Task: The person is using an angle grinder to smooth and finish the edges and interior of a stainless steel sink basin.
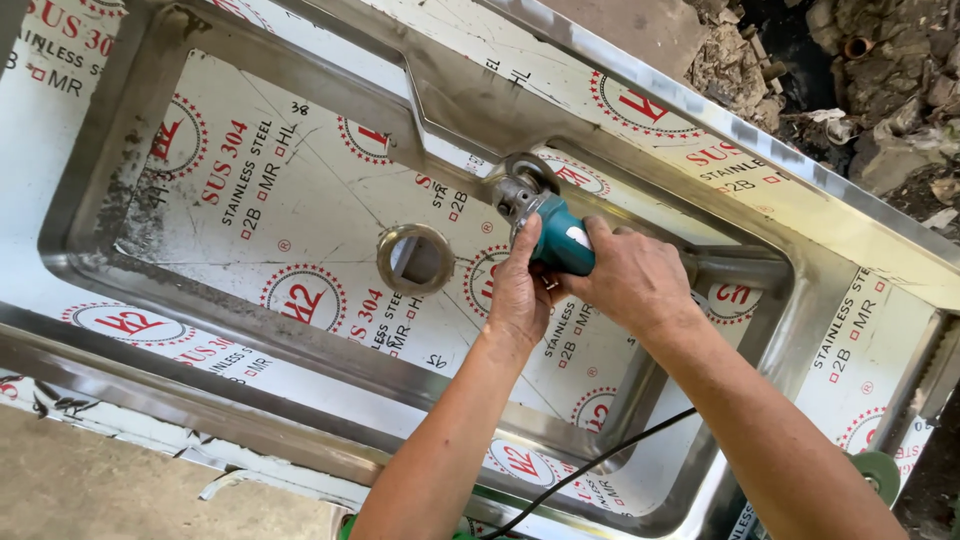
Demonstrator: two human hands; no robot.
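both hands on a teal angle grinder down inside the stainless steel sink basin, near its far wall. left hand wrapped tight round the grinder body from the near side, thumb up over it. right hand clamped over the rear of the body, fingers curled shut on it. grinder disc at the seam of the basin's far wall. round drain hole just left of hands. black cord trailing down between forearms. rubble beyond sink rim.
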